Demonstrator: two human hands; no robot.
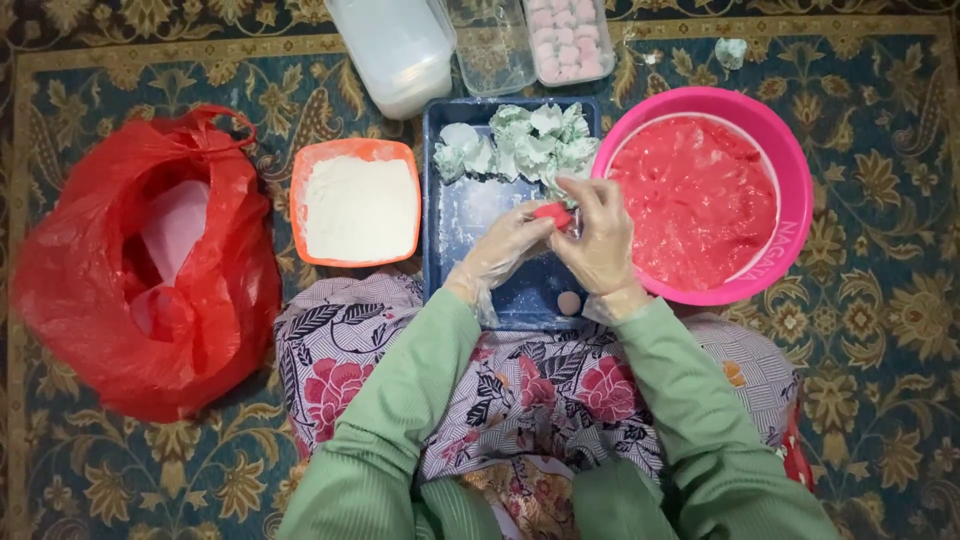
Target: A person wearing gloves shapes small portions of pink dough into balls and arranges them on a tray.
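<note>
Two gloved hands meet over a dark blue tray (455,215) dusted with white flour. The left hand (508,245) and the right hand (603,240) both wear thin clear plastic gloves, and together they pinch a small red piece of dough (552,213) between their fingertips, fingers closed narrowly around it, held just above the tray's floured middle. Along the far end of the tray lie several pale green dough pieces (530,145), crumpled and powdered white. Near the tray's close edge sits a small round tan ball (569,302), apart from the hands. Just right of the tray, touching its edge, stands a pink bowl (790,190) filled with wet red dough (693,195). To the left of the tray is an orange square container (300,180) holding white flour (360,208). Further left, a crumpled red plastic bag (130,290) lies open on the patterned carpet (880,350). Beyond the tray stand a cloudy white plastic tub (395,50), a clear box (492,45), and a clear container of small pink round pieces (568,38). Green sleeves (400,400) cover both arms over a floral-print lap (540,390)
</note>
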